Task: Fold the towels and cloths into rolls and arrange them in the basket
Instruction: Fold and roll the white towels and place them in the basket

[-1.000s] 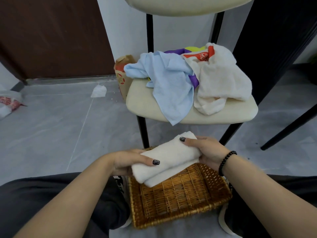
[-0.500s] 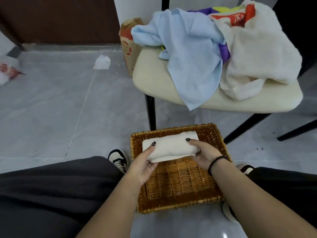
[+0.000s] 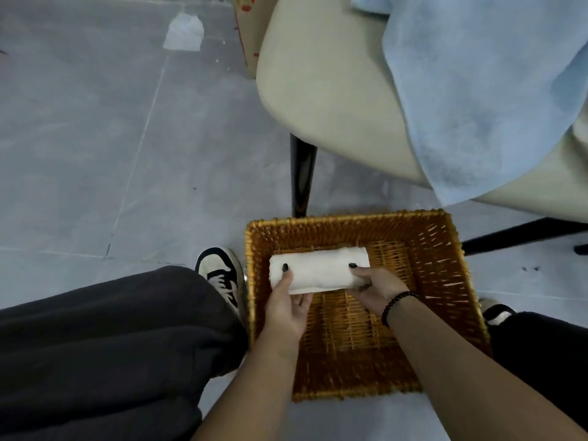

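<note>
1. I see the grey tiled floor (image 3: 95, 138) filling the left of the view, with a scrap of white paper (image 3: 184, 32) lying on it near the top
2. The cream chair seat (image 3: 321, 90) reaches in from the upper right on black legs (image 3: 302, 176), and a light blue towel (image 3: 483, 97) drapes over it, its corner hanging past the front edge of the seat
3. My dark trouser leg (image 3: 105, 345) covers the lower left; a black and white sneaker (image 3: 222, 275) shows just beside the basket's left wall
4. The wicker basket (image 3: 445, 249) sits on the floor in front of the chair, between my feet
5. Both forearms come in from the bottom, the right one wearing a black bead bracelet (image 3: 396, 302) at the wrist
6. The rolled white towel (image 3: 318, 272) lies crosswise inside the basket, toward its far wall; I cannot tell whether it rests on the woven bottom or is held just above it
7. My left hand (image 3: 286, 307) grips the roll's left end, thumb on top and fingers curled beneath
8. My right hand (image 3: 377, 288) grips the right end likewise, thumb over the top of the roll
</note>
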Demonstrator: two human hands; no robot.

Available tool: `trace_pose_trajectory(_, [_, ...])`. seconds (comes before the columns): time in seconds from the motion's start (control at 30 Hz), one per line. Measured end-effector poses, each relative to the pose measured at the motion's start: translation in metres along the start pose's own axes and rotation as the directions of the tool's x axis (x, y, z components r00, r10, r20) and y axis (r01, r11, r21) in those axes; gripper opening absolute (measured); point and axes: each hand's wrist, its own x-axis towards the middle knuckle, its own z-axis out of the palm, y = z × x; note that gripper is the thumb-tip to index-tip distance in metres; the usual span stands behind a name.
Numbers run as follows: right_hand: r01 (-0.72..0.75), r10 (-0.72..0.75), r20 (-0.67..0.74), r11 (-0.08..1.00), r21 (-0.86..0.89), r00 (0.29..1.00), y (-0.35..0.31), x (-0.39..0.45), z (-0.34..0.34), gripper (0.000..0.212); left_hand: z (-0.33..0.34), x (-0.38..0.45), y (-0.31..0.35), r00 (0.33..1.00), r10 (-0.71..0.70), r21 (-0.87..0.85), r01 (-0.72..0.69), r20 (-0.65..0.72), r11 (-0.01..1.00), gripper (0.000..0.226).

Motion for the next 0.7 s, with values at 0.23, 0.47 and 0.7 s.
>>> trace_pose_trajectory(0.23, [-0.016,0.015,-0.007,0.997,-0.082,1.000,-0.003,0.043,0.009,0.025,0.008,0.030,-0.004,0.997,0.005,-0.056,-0.010,-0.083,0.998,0.035])
trace_pose_trajectory(0.47, [-0.009,-0.005,-0.100,0.990,-0.141,0.995,-0.001,0.068,0.027,0.034,0.017,0.051,0.010,0.984,0.022,0.053,-0.013,-0.178,0.999,0.040])
trace_pose_trajectory(0.7, [0.072,-0.111,-0.205,0.979,-0.189,0.973,-0.001,0.070,0.032,0.039,0.018,0.053,0.005,0.979,0.081,0.148,-0.053,-0.187,0.988,0.031])
